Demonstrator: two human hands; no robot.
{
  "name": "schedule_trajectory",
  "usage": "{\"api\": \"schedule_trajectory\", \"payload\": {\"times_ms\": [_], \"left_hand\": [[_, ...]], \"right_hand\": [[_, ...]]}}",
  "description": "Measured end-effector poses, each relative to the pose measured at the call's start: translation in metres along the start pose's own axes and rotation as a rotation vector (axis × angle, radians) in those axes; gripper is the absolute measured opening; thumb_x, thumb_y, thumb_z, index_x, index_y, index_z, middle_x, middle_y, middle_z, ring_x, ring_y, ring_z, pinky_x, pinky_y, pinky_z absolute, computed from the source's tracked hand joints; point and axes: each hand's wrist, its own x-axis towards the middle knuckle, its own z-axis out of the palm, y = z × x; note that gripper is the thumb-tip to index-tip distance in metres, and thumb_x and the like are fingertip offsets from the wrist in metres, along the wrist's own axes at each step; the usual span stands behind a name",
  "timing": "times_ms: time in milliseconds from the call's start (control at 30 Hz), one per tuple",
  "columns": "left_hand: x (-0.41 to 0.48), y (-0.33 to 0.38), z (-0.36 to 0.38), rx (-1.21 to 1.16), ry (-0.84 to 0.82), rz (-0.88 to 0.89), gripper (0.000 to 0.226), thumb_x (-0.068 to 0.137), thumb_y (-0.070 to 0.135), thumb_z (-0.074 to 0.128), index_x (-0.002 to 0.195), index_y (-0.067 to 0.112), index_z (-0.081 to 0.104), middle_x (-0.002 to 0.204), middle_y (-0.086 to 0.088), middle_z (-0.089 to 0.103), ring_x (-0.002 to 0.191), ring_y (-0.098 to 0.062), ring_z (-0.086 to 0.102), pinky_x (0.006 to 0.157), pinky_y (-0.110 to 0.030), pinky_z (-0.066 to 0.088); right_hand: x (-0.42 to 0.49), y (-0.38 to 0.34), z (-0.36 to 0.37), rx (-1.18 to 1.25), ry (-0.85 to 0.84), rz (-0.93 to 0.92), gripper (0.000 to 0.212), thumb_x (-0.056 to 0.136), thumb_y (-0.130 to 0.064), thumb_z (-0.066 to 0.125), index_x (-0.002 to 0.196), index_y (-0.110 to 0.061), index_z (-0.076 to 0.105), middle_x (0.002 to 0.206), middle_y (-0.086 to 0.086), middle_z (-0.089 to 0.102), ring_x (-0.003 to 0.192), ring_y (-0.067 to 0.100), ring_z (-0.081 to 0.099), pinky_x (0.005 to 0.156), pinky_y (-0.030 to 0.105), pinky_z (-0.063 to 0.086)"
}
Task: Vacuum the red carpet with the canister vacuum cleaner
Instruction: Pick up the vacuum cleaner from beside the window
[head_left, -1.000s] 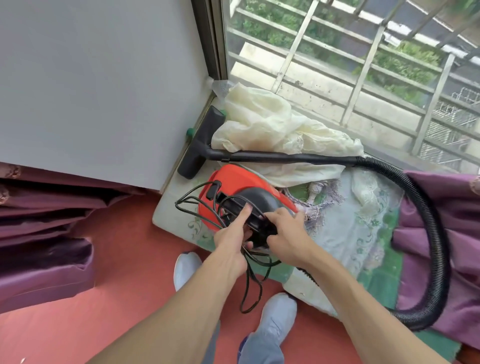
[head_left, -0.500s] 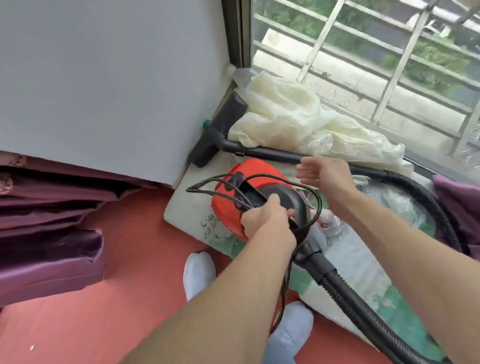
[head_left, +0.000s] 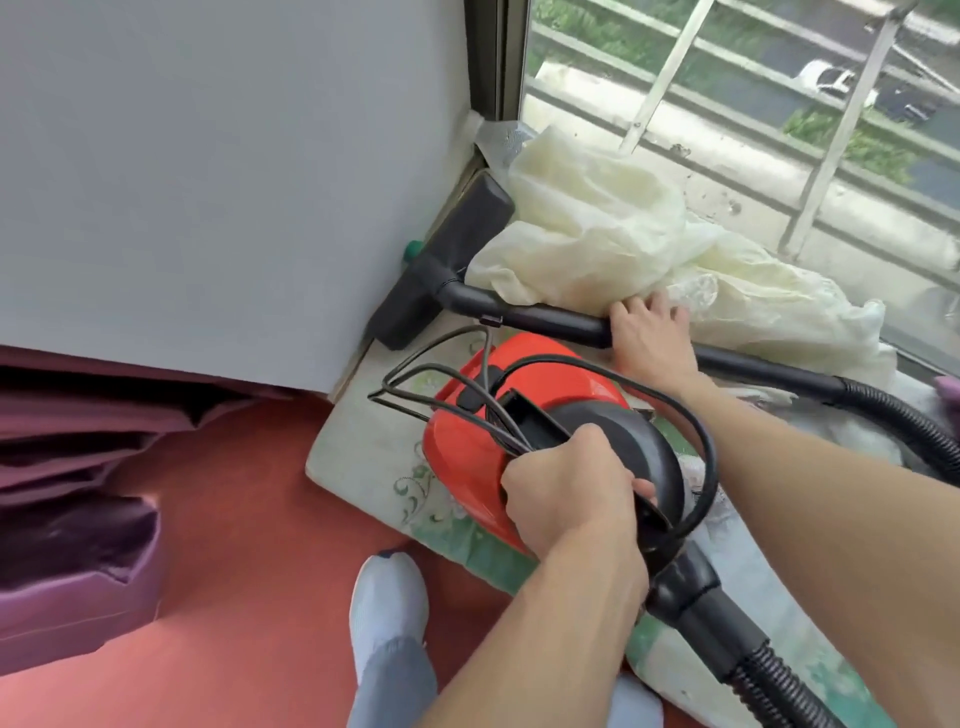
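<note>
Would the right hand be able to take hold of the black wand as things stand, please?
Probably yes: the right hand already rests on the black wand, with only the cream cloth lying behind it.

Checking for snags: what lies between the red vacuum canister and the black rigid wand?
In the head view, loops of black power cord over pale floral mat.

View: single head-worn wide-angle camera, looking forward and steeply down.
Nearness: close over both forearms; the red-and-black canister vacuum cleaner (head_left: 524, 441) sits centre.
Near edge: red carpet (head_left: 249, 545) and a white-socked foot (head_left: 387, 608).
Far edge: grey wall (head_left: 218, 156) left, barred window (head_left: 727, 93) right.
Shared views: none.
</note>
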Motion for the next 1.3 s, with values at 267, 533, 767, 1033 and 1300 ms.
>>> {"api": "schedule_trajectory", "payload": {"times_ms": [267, 533, 767, 1033, 1300], "left_hand": [[-0.007, 0.004, -0.022, -0.003, -0.044, -0.011, 0.012, 0.07, 0.003, 0.053, 0.059, -0.001, 0.056, 0.041, -0.011, 0.055, 0.031, -0.022, 0.049, 0.045, -0.026, 0.046], [-0.059, 0.018, -0.08, -0.002, -0.017, 0.009, 0.016, 0.069, -0.004, 0.05, 0.054, 0.001, 0.047, 0.037, -0.009, 0.044, 0.03, -0.02, 0.042, 0.049, -0.03, 0.044], [-0.148, 0.028, -0.128, -0.039, -0.024, -0.021, 0.014, 0.075, -0.007, 0.046, 0.063, 0.002, 0.046, 0.045, -0.01, 0.042, 0.035, -0.021, 0.04, 0.046, -0.026, 0.041], [-0.255, -0.004, -0.166, -0.06, -0.034, -0.034, 0.018, 0.077, -0.008, 0.047, 0.063, 0.003, 0.045, 0.05, -0.01, 0.041, 0.034, -0.02, 0.037, 0.043, -0.025, 0.038], [-0.346, -0.036, -0.211, 0.164, -0.17, 0.063, 0.019, 0.083, -0.01, 0.055, 0.069, 0.001, 0.049, 0.049, -0.009, 0.043, 0.032, -0.018, 0.039, 0.041, -0.023, 0.04]], "right_hand": [[-0.052, 0.016, -0.076, 0.183, 0.017, -0.19, 0.043, 0.093, -0.038, 0.06, 0.123, -0.009, 0.046, 0.11, 0.013, 0.046, 0.081, 0.036, 0.058, 0.061, 0.039, 0.038], [-0.123, 0.009, -0.184, 0.285, -0.01, -0.287, 0.042, 0.097, -0.044, 0.053, 0.127, -0.016, 0.045, 0.11, 0.011, 0.062, 0.091, 0.035, 0.06, 0.072, 0.04, 0.043], [-0.223, 0.046, -0.258, 0.254, -0.334, -0.002, 0.049, 0.076, -0.062, 0.067, 0.09, -0.015, 0.065, 0.073, 0.004, 0.063, 0.073, 0.027, 0.06, 0.065, 0.032, 0.048], [-0.345, 0.062, -0.331, 0.27, -0.4, 0.004, 0.04, 0.075, -0.056, 0.065, 0.088, -0.018, 0.06, 0.069, 0.0, 0.067, 0.063, 0.019, 0.065, 0.065, 0.032, 0.056], [-0.492, 0.093, -0.365, 0.14, -0.305, 0.144, 0.033, 0.083, -0.053, 0.06, 0.097, -0.023, 0.062, 0.099, 0.003, 0.067, 0.092, 0.027, 0.064, 0.069, 0.033, 0.04]]}}
